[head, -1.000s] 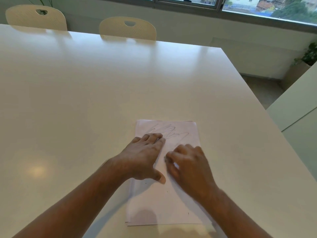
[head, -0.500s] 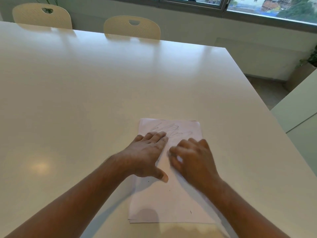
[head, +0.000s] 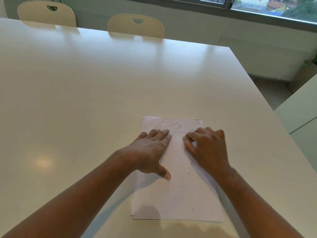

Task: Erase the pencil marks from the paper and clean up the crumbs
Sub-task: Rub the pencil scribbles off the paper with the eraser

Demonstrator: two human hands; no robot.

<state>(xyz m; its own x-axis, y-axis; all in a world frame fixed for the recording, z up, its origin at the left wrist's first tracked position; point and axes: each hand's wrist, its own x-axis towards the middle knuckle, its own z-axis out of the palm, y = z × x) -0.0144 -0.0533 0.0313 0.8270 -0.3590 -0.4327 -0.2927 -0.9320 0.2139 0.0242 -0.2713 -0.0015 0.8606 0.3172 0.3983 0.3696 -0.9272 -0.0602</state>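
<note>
A small stack of white paper (head: 178, 200) lies on the white table (head: 103, 100) in front of me. Faint grey pencil scribbles (head: 173, 127) cross its top part. Small dark crumbs (head: 188, 173) are scattered over the middle and lower sheet. My left hand (head: 151, 150) lies flat on the left half of the paper, fingers together, thumb spread toward me. My right hand (head: 207, 148) rests on the paper's right side just below the scribbles, its fingers curled around a small white eraser (head: 194, 144) that is mostly hidden.
Two cream chairs (head: 46, 13) (head: 135, 25) stand at the table's far side. The table's right edge runs diagonally close to the paper, with floor beyond. Another pale table (head: 301, 114) stands at the right, under a window.
My right hand has slid to the right across the paper, away from my left hand. The left hand stays pressed on the sheet. More crumbs show on the paper.
</note>
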